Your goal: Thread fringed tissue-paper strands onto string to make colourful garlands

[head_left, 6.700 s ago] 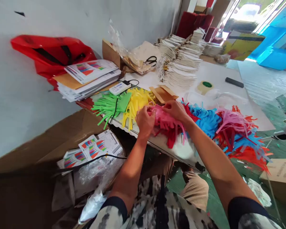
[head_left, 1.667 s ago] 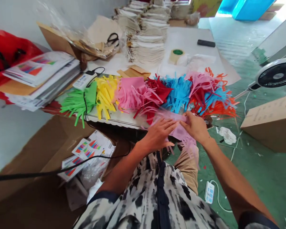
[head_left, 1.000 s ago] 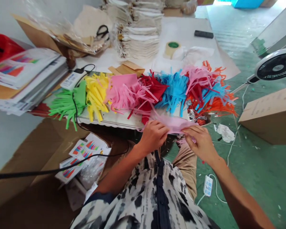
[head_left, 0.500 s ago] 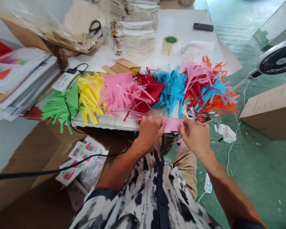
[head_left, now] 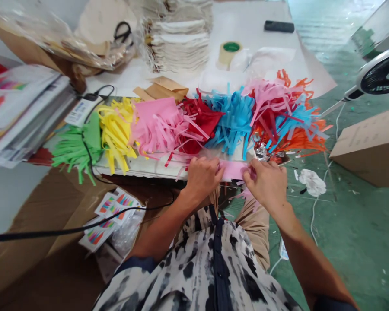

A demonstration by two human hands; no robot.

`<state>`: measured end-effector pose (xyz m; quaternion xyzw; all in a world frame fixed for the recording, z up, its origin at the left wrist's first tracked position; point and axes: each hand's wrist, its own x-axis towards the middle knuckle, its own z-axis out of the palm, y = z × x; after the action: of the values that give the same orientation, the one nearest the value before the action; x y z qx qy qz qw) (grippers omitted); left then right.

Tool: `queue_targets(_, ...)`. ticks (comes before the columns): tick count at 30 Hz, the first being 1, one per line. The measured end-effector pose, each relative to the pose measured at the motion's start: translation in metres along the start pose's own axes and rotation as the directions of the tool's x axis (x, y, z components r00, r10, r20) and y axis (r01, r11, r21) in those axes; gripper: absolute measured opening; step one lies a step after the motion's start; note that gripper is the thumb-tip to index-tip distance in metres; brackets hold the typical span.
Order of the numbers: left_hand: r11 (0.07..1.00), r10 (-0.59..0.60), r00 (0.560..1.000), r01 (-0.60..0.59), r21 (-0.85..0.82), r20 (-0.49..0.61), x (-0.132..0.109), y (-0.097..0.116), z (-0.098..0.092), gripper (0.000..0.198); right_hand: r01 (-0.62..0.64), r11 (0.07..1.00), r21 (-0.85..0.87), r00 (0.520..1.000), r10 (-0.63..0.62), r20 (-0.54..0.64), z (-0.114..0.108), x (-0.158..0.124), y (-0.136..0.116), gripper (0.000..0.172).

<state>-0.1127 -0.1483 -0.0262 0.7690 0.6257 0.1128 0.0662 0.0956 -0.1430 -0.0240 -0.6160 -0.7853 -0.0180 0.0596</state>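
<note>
A strip of pink tissue paper (head_left: 231,169) stretches between my hands at the table's front edge. My left hand (head_left: 203,176) is closed on its left end, and my right hand (head_left: 266,179) pinches the right end; my fingertips are partly hidden. Just beyond lie fringed paper bundles: green (head_left: 79,147), yellow (head_left: 117,134), pink (head_left: 158,123), red (head_left: 201,121) and blue (head_left: 234,119). A mixed heap with orange fringe (head_left: 306,137) sits to the right.
A tape roll (head_left: 230,52), a dark bar-shaped object (head_left: 278,26) and stacked pale sheets (head_left: 180,47) are farther back. Black-handled scissors (head_left: 122,32) rest on plastic bags. A fan (head_left: 381,77) and a cardboard box (head_left: 369,147) stand right. A black cable (head_left: 68,233) crosses low left.
The view has shifted slightly, so the table's things appear a little displaced. Both hands keep hold of the pink strip with almost no movement.
</note>
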Motion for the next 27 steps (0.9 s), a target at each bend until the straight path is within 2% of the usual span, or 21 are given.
queue_targets(2,0.999,0.036,0.997,-0.035,0.01,-0.066,-0.001,-0.001,0.001,0.027,-0.006,1.0,0.001,1.0,0.006,0.016,-0.001,0.002,-0.002,0.023)
queue_targets(4,0.988,0.155,0.979,-0.156,0.003,-0.135,-0.001,-0.003,0.004,0.033,-0.014,1.0,0.018,0.999,0.014,0.039,-0.003,0.004,0.0,0.025)
queue_targets(6,0.937,0.343,0.927,-0.349,-0.012,-0.152,0.002,-0.007,0.008,0.034,-0.032,0.999,0.043,0.998,0.03,0.053,-0.005,0.004,0.011,0.023)
queue_targets(8,0.862,0.498,0.858,-0.505,-0.032,-0.127,0.005,-0.011,0.012,0.031,-0.057,0.995,0.083,0.997,0.052,0.059,-0.008,0.003,0.033,0.019)
queue_targets(9,0.837,0.538,0.835,-0.545,-0.043,-0.113,0.007,-0.012,0.014,0.03,-0.073,0.992,0.107,0.996,0.067,0.058,-0.011,0.001,0.047,0.02)
queue_targets(11,0.824,0.556,0.826,-0.562,-0.063,-0.096,0.011,-0.015,0.016,0.031,-0.123,0.982,0.146,0.992,0.12,0.028,-0.02,-0.006,0.072,0.023)
queue_targets(13,0.829,0.547,0.832,-0.553,-0.076,-0.087,0.012,-0.015,0.015,0.036,-0.169,0.969,0.179,0.978,0.188,-0.094,-0.031,-0.017,0.084,0.027)
queue_targets(15,0.834,0.543,0.837,-0.547,-0.07,-0.074,0.011,-0.013,0.011,0.039,-0.119,0.96,0.253,0.947,0.187,-0.261,-0.041,-0.028,0.077,0.034)
queue_targets(17,0.834,0.547,0.835,-0.549,-0.048,-0.055,0.008,-0.011,0.007,0.039,0.067,0.945,0.321,0.935,0.053,-0.352,-0.042,-0.038,0.054,0.04)
queue_targets(19,0.83,0.557,0.83,-0.558,-0.017,-0.038,0.005,-0.009,0.004,0.037,0.258,0.916,0.307,0.941,-0.167,-0.294,-0.032,-0.046,0.027,0.042)
queue_targets(20,0.827,0.562,0.826,-0.562,-0.003,-0.036,0.002,-0.008,0.003,0.035,0.295,0.914,0.278,0.944,-0.234,-0.234,-0.024,-0.048,0.016,0.042)
queue_targets(23,0.814,0.581,0.813,-0.581,0.006,-0.05,-0.006,-0.011,0.003,0.033,0.311,0.932,0.188,0.947,-0.286,-0.149,0.002,-0.053,0.001,0.042)
queue_targets(25,0.808,0.588,0.807,-0.589,-0.02,-0.054,-0.013,-0.019,0.002,0.034,0.318,0.935,0.159,0.944,-0.295,-0.149,0.012,-0.056,0.004,0.042)
queue_targets(27,0.821,0.567,0.822,-0.569,-0.044,-0.049,-0.018,-0.033,-0.001,0.035,0.332,0.932,0.146,0.938,-0.309,-0.159,0.016,-0.057,0.011,0.042)
